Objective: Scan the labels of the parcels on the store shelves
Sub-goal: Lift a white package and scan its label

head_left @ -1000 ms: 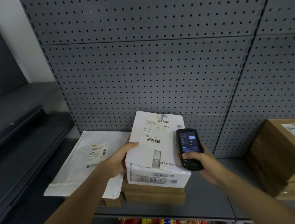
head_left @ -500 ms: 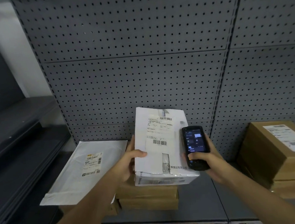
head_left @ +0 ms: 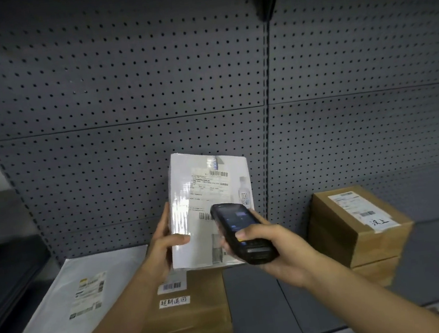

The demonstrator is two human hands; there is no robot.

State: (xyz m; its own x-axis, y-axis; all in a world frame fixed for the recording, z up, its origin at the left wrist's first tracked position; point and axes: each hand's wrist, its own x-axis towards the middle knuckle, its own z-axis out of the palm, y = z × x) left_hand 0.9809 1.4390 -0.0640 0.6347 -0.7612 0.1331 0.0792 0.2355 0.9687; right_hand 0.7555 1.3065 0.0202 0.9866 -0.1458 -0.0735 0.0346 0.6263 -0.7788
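My left hand (head_left: 164, 243) grips the left edge of a white box parcel (head_left: 204, 187), tilted nearly upright with its shipping label and barcodes facing me. In my right hand (head_left: 280, 249) I hold a black handheld scanner (head_left: 241, 232), raised in front of the parcel's lower right part and covering some of the label. Under the white parcel a brown cardboard box (head_left: 196, 308) lies on the shelf, bearing a barcode sticker and a handwritten tag.
A flat white mailer bag (head_left: 72, 301) with a label lies at the left of the grey shelf (head_left: 255, 299). Two stacked brown boxes (head_left: 356, 227) with a label stand at the right. Grey pegboard (head_left: 149, 92) forms the back wall.
My left hand lifted the white parcel off the brown box and tipped it up toward me. The scanner moved in front of its label. The view shifted upward and left.
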